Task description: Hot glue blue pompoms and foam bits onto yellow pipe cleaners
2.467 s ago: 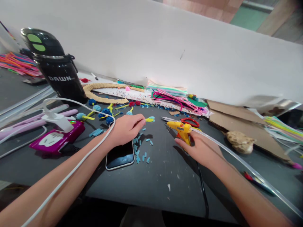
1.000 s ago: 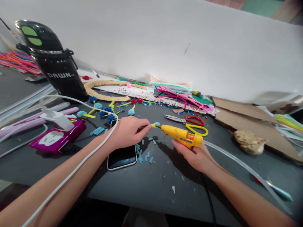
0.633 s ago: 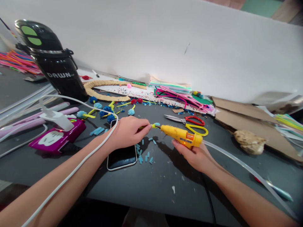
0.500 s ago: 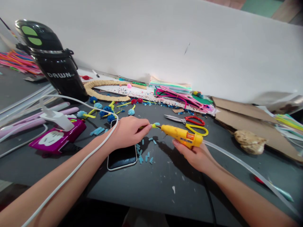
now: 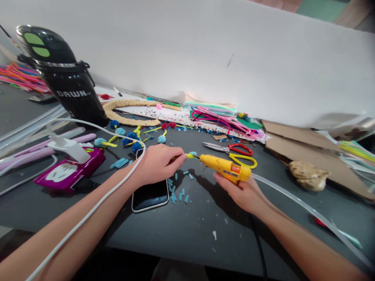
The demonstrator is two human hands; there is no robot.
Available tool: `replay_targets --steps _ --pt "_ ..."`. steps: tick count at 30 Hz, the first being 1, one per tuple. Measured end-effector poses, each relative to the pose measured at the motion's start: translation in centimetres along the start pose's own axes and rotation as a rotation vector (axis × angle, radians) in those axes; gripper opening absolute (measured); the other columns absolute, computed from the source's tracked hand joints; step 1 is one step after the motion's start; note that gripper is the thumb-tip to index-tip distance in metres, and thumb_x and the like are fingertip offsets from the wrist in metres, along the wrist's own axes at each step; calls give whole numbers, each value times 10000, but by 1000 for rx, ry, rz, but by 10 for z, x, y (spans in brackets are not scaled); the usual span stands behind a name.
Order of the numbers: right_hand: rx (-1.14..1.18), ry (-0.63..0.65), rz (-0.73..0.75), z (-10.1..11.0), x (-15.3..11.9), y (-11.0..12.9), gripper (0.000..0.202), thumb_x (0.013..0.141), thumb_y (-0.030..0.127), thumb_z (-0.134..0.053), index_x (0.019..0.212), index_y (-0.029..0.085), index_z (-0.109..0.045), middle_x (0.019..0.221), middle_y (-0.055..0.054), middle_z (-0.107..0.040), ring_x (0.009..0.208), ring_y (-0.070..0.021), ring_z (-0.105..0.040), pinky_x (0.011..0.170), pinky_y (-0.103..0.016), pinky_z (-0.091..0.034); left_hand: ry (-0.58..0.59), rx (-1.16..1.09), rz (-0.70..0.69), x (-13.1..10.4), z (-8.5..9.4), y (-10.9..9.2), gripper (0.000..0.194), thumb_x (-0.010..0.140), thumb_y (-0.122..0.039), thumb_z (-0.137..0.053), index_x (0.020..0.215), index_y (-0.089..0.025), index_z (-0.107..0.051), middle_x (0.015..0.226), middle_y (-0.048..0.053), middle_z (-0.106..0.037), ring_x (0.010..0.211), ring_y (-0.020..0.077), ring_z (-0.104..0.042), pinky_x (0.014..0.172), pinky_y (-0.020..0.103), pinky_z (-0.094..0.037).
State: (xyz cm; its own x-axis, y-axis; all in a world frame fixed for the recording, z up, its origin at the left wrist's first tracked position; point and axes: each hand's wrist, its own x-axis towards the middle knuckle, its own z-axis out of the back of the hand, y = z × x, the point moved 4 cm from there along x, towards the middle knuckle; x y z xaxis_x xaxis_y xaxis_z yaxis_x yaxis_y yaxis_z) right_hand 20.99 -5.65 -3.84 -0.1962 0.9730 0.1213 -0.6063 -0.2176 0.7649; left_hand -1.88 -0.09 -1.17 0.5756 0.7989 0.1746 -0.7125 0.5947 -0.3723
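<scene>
My left hand point(image 5: 161, 160) pinches a yellow pipe cleaner stem point(image 5: 190, 156) whose tip carries a light blue piece point(image 5: 193, 153). In my right hand point(image 5: 241, 193) is a yellow hot glue gun point(image 5: 224, 167), its nozzle at the tip of the stem. A long clear glue stick point(image 5: 293, 195) runs out of the gun's back. Under my left wrist lies a phone point(image 5: 150, 197). Cut light blue pieces point(image 5: 178, 195) are scattered beside it. Red and yellow handled scissors point(image 5: 231, 150) rest behind the gun.
A black bottle point(image 5: 73, 86) stands at the back left, near a purple power strip point(image 5: 70, 168). A white cable point(image 5: 102, 203) crosses my left forearm. Pom-pom flowers point(image 5: 130, 140) lie behind my left hand. Cardboard point(image 5: 301, 152) and a tan lump point(image 5: 309, 175) are on the right.
Almost nothing differs. Both hands keep their hold, with the nozzle still at the stem's tip; the whole view has shifted very slightly.
</scene>
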Motion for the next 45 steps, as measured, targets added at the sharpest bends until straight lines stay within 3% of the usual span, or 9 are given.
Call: replay_targets --steps 12,19,24,28,31,36,41,45 --pt "-16 -4 9 3 1 -4 275 892 417 -590 1024 228 -740 1056 -47 -755 987 -252 -706 889 -362 -570 -12 -20 -8 0 2 0 325 958 -369 -415 792 -189 -629 615 -8 -592 550 117 -497 552 259 -269" --pt "-171 -16 -38 13 4 -6 302 902 461 -553 902 228 -746 836 -26 -754 780 -224 -708 728 -339 -575 -39 -124 1 0 4 1 331 965 -371 -413 784 -181 -614 620 -22 -561 575 106 -481 569 248 -293" --pt "-296 -59 -58 26 9 -19 346 903 488 -545 1103 262 -714 977 -16 -754 890 -233 -697 795 -352 -540 -88 -188 -21 -1 6 1 309 964 -347 -419 808 -173 -621 620 -28 -555 568 95 -472 574 240 -307" --pt "-352 -60 -114 31 14 -30 404 895 535 -530 1140 260 -694 1043 -40 -742 958 -260 -682 834 -392 -519 -116 -202 -25 -2 8 1 309 960 -339 -424 798 -163 -621 619 -24 -559 565 91 -473 572 233 -313" --pt "-433 -29 -99 30 14 -27 394 900 552 -505 1050 247 -704 989 -45 -735 914 -254 -674 805 -387 -504 -125 -191 -13 -2 9 2 311 957 -345 -429 810 -164 -635 623 -24 -573 563 91 -477 568 229 -312" --pt "-625 -15 -66 37 2 -19 425 848 620 -532 844 213 -655 784 -48 -676 692 -210 -618 622 -315 -447 -140 -169 -17 -1 8 5 330 959 -359 -418 824 -161 -645 636 -14 -593 580 102 -509 574 231 -322" --pt "-807 -80 -258 57 -24 -25 504 774 732 -527 729 230 -521 596 -6 -583 512 -176 -513 491 -283 -329 -135 -165 8 0 7 7 316 956 -366 -429 826 -166 -636 649 -17 -596 604 106 -523 590 235 -328" --pt "-835 -1 -234 55 -43 -21 479 856 609 -489 570 226 -447 505 1 -536 484 -161 -461 489 -277 -257 -140 -166 18 1 9 7 317 954 -365 -430 805 -161 -621 635 -19 -576 596 104 -511 586 237 -326"
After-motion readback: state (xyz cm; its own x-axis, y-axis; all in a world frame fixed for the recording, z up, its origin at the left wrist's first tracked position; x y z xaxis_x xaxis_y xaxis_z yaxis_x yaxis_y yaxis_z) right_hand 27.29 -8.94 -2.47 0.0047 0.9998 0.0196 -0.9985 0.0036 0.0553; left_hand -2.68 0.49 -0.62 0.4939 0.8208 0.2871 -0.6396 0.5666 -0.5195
